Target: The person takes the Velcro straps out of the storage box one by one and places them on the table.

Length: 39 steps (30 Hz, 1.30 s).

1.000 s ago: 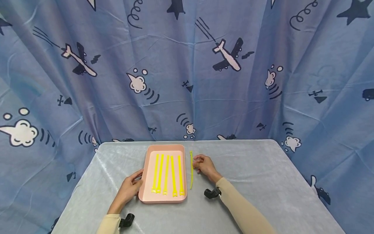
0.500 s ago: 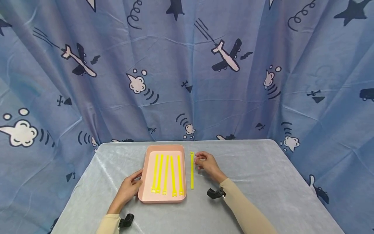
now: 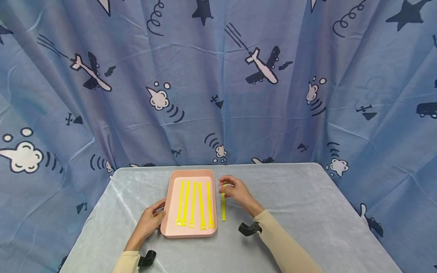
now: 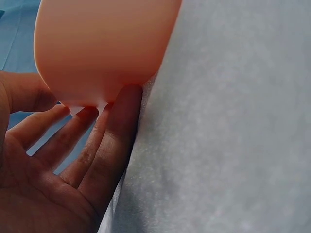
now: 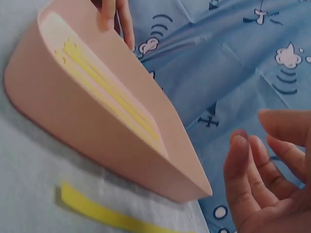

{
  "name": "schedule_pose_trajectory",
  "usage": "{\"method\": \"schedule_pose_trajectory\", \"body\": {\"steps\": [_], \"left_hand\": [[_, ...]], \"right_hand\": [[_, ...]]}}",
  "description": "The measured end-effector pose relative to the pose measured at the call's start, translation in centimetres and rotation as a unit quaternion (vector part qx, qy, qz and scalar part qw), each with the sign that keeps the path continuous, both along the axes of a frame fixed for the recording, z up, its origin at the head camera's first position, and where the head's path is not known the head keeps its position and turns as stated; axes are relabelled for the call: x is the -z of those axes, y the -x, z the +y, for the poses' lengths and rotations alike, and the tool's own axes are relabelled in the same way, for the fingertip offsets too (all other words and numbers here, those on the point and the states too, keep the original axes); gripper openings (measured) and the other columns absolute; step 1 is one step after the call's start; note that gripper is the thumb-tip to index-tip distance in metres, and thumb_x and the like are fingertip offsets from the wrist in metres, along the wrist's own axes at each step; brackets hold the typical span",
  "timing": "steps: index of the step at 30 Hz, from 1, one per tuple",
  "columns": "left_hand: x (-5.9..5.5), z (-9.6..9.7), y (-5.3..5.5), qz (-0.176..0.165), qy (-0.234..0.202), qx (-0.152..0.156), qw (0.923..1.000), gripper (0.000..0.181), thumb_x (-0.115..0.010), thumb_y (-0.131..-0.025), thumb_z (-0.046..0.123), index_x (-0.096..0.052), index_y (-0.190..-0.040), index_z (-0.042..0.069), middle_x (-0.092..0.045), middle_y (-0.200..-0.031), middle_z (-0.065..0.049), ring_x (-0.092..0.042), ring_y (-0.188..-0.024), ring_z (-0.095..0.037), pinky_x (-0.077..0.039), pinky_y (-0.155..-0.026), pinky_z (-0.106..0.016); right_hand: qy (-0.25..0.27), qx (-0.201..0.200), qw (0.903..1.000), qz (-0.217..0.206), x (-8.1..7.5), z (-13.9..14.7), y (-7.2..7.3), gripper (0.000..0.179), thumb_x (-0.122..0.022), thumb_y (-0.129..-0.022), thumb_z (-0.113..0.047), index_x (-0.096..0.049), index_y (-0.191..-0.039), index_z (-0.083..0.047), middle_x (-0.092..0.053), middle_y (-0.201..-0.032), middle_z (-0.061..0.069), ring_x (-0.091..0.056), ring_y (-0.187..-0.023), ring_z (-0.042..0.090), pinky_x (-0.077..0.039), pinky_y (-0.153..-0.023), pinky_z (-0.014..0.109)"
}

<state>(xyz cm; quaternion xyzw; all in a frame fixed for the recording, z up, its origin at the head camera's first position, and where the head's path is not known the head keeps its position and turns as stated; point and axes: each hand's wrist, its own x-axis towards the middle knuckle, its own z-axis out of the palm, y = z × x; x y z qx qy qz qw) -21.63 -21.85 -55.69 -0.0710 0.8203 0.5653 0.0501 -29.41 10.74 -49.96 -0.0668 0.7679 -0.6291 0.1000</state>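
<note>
My left hand holds the left side of a pink tray, the thumb at its rim and the fingers against its outer wall, as the left wrist view shows closely. Several yellow cable ties lie lengthwise inside, slotted heads toward me. Just right of the tray, another yellow cable tie lies flat on the cloth. My right hand hovers over its far end, hiding that part. In the right wrist view, nothing sits between this hand's loosely bent fingers and thumb, and the tie lies below.
A pale grey cloth covers the table. Behind its far edge hangs a blue curtain printed with aeroplanes and clouds. Black wrist cameras sit on both forearms.
The loose cable tie has turned from a thin edge-on look to flat. My right hand drew back slightly, then moved left over its far end. The left hand and tray stay in place.
</note>
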Motion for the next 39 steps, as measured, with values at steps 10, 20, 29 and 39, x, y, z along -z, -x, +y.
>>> {"method": "schedule_pose_trajectory", "body": {"steps": [10, 20, 29, 39], "left_hand": [[0.1, 0.0, 0.1, -0.003, 0.013, -0.002, 0.9999, 0.051, -0.056, -0.098, 0.013, -0.046, -0.148, 0.016, -0.050, -0.146, -0.016, -0.063, -0.091, -0.017, -0.053, -0.059, -0.031], [0.1, -0.1, 0.1, 0.005, 0.009, 0.004, 0.9999, 0.050, -0.054, -0.099, 0.013, -0.045, -0.148, 0.015, -0.050, -0.146, -0.017, -0.064, -0.092, -0.017, -0.053, -0.057, -0.031], [0.2, -0.1, 0.0, 0.008, 0.010, 0.006, 0.9999, 0.050, -0.054, -0.099, 0.013, -0.045, -0.149, 0.016, -0.050, -0.146, -0.017, -0.064, -0.093, -0.018, -0.052, -0.057, -0.031], [0.1, 0.1, 0.1, -0.001, 0.014, 0.001, 0.9999, 0.051, -0.054, -0.099, 0.013, -0.044, -0.149, 0.017, -0.048, -0.148, -0.018, -0.064, -0.103, -0.021, -0.054, -0.062, -0.032]], "right_hand": [[0.017, -0.052, 0.9985, 0.005, -0.4, -1.9, -1.2, 0.035, -0.065, -0.092, -0.011, -0.058, -0.126, -0.005, -0.062, -0.115, 0.015, -0.067, -0.089, 0.016, -0.057, -0.077, 0.037], [0.032, -0.065, 0.9973, 0.010, -1.1, -4.5, -1.5, 0.033, -0.066, -0.092, -0.010, -0.058, -0.124, -0.003, -0.063, -0.110, 0.012, -0.068, -0.088, 0.016, -0.057, -0.073, 0.030], [0.047, -0.105, 0.9931, 0.021, -1.7, -6.8, -1.7, 0.033, -0.065, -0.093, -0.008, -0.057, -0.123, 0.000, -0.063, -0.111, 0.015, -0.067, -0.086, 0.013, -0.058, -0.076, 0.038], [0.058, -0.146, 0.9868, 0.039, -3.2, -9.1, -2.2, 0.032, -0.060, -0.093, 0.000, -0.056, -0.124, 0.004, -0.062, -0.115, 0.028, -0.064, -0.082, 0.009, -0.057, -0.077, 0.047]]}}
